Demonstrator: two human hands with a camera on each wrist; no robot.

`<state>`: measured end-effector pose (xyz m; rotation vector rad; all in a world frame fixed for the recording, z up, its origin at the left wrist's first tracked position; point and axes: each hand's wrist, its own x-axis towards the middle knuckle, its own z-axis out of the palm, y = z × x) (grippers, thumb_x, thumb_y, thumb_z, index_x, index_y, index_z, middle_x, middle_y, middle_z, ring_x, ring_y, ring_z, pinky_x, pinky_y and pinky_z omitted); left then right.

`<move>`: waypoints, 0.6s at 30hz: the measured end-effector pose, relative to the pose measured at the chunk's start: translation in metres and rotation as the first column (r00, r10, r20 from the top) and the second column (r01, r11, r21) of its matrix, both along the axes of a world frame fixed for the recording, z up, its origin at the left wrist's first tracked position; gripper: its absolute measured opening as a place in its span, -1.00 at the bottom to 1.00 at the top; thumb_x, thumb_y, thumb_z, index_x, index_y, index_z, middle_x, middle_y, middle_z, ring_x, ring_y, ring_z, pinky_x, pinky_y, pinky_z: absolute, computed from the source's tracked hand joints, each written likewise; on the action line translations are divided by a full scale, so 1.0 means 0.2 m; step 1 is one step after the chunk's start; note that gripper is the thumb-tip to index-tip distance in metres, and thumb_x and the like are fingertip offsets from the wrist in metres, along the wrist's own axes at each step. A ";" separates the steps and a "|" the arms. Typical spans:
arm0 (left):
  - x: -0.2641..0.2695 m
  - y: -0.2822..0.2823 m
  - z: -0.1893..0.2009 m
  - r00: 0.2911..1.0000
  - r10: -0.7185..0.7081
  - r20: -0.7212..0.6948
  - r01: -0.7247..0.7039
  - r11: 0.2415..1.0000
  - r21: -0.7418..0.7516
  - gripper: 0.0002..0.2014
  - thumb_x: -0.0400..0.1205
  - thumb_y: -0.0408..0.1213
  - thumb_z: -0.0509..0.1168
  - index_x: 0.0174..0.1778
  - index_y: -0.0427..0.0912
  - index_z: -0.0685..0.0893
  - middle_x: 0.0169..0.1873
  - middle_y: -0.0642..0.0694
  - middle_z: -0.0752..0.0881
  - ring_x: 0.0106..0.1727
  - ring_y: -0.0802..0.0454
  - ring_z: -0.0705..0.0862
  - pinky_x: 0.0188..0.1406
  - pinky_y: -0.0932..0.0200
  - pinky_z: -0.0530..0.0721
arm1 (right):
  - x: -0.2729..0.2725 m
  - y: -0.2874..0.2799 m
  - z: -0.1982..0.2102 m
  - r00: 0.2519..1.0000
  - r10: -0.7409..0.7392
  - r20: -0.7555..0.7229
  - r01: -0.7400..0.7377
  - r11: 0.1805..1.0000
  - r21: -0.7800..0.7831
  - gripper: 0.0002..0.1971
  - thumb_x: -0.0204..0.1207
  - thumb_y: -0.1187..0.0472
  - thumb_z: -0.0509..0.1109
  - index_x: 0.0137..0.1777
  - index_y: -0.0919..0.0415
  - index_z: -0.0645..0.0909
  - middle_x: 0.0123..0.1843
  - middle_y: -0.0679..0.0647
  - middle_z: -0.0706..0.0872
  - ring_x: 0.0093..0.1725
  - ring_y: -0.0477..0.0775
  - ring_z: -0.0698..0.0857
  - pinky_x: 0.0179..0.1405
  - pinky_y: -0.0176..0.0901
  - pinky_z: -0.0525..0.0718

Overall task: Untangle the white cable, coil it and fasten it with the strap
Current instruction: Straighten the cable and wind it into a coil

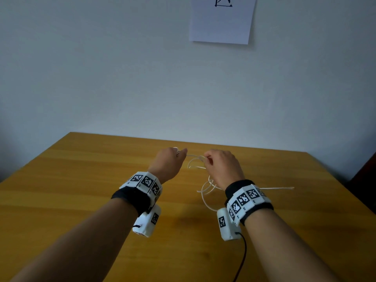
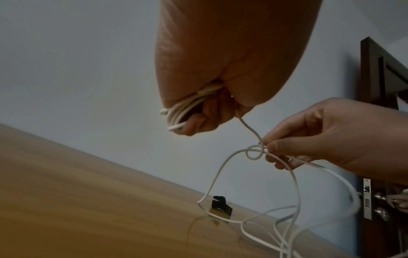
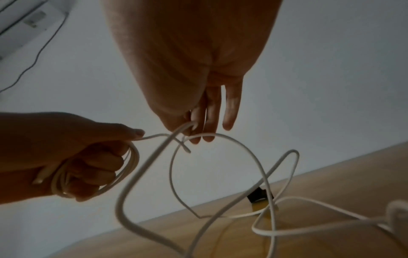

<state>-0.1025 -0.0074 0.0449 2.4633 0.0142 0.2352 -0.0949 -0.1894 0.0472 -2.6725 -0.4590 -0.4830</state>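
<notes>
Both hands raised above the wooden table (image 1: 81, 190), close together. Left hand (image 1: 169, 162) fisted, fingers curled round a small bundle of finished turns of the white cable (image 2: 183, 111). A short run of cable crosses to the right hand (image 1: 220, 165), whose thumb and fingertips (image 2: 278, 145) pinch it at a small loop, possibly a knot; the wrist view is too dim to be sure. Below the right hand the rest hangs in loose, crossing loops down onto the table, one end trailing off to the right. Black strap (image 2: 220, 206) lies on the table near the far edge, beyond the loops.
</notes>
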 end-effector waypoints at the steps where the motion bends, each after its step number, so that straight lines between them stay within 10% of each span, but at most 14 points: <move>1: 0.00 0.00 0.00 1.000 0.006 0.000 -0.006 1.000 0.009 -0.49 0.81 0.03 0.01 -0.44 -0.17 0.34 -0.51 -0.06 0.44 -0.51 0.02 0.37 -0.53 0.10 0.27 | 0.00 -0.01 0.00 1.000 -0.002 0.005 0.002 1.000 0.017 -0.82 0.75 0.19 0.34 0.13 0.11 0.80 -0.05 0.02 0.88 -0.12 0.04 0.81 -0.08 -0.03 0.82; 18: 0.03 0.01 0.01 0.995 0.088 0.054 -0.082 0.991 -0.109 -0.50 0.79 0.00 0.02 -0.46 -0.17 0.30 -0.51 -0.07 0.40 -0.51 -0.01 0.32 -0.51 0.10 0.29 | 0.02 -0.09 0.04 0.980 -0.191 -0.050 0.195 0.974 0.116 -0.74 0.71 0.39 0.30 0.17 0.11 0.78 0.07 0.12 0.86 0.00 0.18 0.81 -0.08 -0.02 0.81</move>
